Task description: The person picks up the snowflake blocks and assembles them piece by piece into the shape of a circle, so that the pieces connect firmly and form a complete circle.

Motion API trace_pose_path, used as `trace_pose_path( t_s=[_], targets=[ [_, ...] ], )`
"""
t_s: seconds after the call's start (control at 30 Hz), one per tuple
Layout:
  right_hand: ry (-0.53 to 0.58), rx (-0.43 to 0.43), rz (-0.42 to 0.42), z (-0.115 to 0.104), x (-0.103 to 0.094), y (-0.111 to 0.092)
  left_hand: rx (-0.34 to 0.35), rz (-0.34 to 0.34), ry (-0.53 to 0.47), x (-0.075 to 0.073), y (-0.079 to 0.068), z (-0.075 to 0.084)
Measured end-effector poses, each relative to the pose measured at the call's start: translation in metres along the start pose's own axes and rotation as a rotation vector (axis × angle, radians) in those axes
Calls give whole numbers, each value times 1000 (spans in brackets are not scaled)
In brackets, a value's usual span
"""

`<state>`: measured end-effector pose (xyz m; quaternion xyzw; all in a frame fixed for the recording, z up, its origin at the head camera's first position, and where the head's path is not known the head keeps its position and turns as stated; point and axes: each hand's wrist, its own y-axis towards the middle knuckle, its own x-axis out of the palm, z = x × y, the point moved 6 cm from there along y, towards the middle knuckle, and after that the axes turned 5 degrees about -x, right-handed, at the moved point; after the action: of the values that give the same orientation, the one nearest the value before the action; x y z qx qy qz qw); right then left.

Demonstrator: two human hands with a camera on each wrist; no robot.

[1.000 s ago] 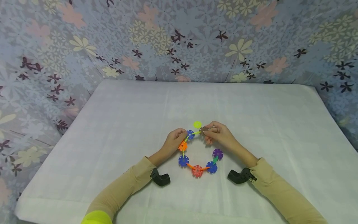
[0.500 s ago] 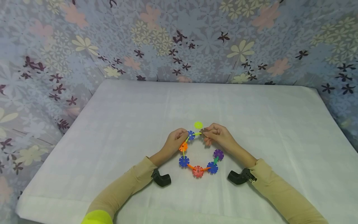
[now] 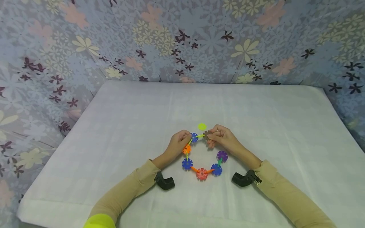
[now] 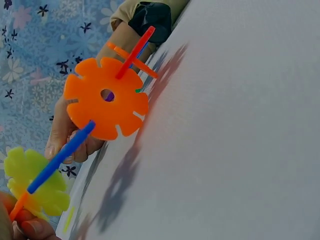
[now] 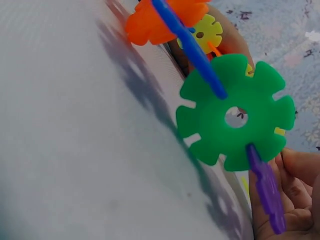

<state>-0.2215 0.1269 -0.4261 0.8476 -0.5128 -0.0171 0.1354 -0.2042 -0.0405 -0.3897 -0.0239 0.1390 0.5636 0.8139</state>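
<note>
Slotted plastic discs, joined edge to edge, form a chain [image 3: 201,174] that curves round in the head view. My left hand [image 3: 180,141] pinches its upper left part, by an orange disc [image 3: 186,149] and a blue disc [image 3: 194,137]. The fingers of my right hand [image 3: 223,136] pinch a brown disc [image 3: 206,135], beside a yellow-green link. At the chain's other end is a purple disc [image 3: 222,156], apart from the brown one. The right wrist view shows a green disc [image 5: 205,120] joined to it. A yellow-green disc [image 4: 40,172] is close to my left fingertips.
A loose yellow-green disc [image 3: 202,126] lies just beyond the chain. Everything rests on a white-covered table [image 3: 142,110], with flowered cloth [image 3: 199,41] behind it. A black wrist camera [image 3: 164,182] is on the left arm, another [image 3: 244,179] on the right.
Both hands keep their grip on the chain and have hardly moved. Only slight shifts of the whole view show.
</note>
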Motion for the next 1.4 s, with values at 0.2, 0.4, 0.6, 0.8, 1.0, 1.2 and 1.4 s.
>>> trace_pose_path(
  t_s=[0.2,0.4,0.6,0.8,1.0,1.2,1.4],
  targets=[
    [-2,1,-27,3,1,0,-8,-12,-3,1,0,1],
    [-94,33,20,3,-2,2,-44,-10,-14,1,0,-1],
    [-241,62,33,1,-6,3,-108,14,17,0,1,-3],
    [-236,118,4,4,-4,4,-119,-12,35,2,0,-2],
    [-275,147,-66,5,0,8,-84,-100,57,5,1,-2],
    [-284,111,-210,3,8,16,-91,-203,34,8,3,-3],
    [-767,-146,-165,-11,-1,20,-99,-158,-27,5,4,-4]
  ],
)
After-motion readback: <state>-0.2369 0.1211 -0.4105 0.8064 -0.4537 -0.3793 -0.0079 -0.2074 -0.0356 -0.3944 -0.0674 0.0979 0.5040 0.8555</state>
